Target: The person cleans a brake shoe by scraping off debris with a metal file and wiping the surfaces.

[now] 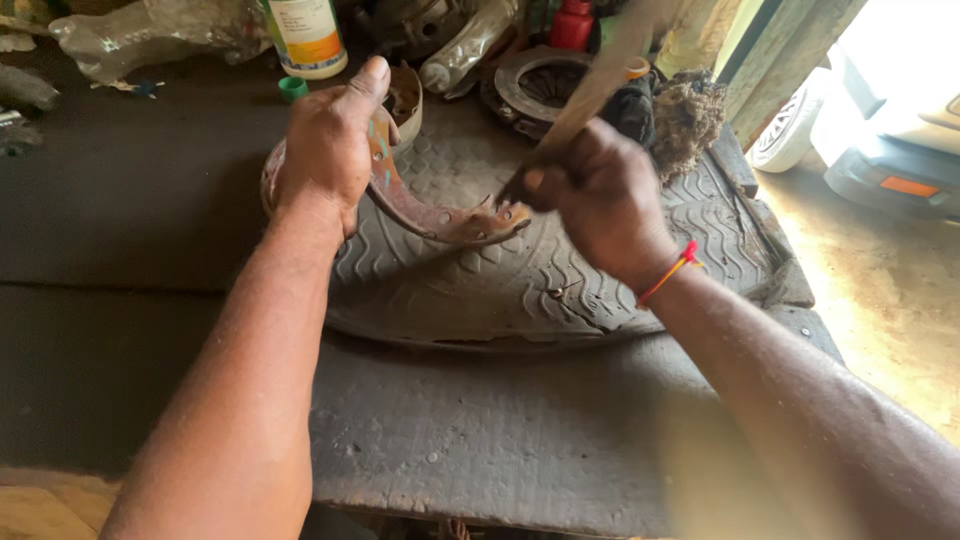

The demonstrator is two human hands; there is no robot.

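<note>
Worktop (480,450) carries tyre (560,290); left hand (325,150) clamps rusty brake shoe (440,215), right hand (600,195) grips blurred wooden stick (600,80) at its tip: cleaning step, next needs steady hold.

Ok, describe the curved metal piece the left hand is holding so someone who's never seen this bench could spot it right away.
Start at the worn tyre lying flat on the dark workbench. Resting on its tread, gripped at one end by the left hand, is a rusty crescent-shaped brake shoe. Unlike the round clutch disc behind it, it is an open arc with small holes along its web, and the right hand is working a blurred stick-like tool against its tip.
</note>
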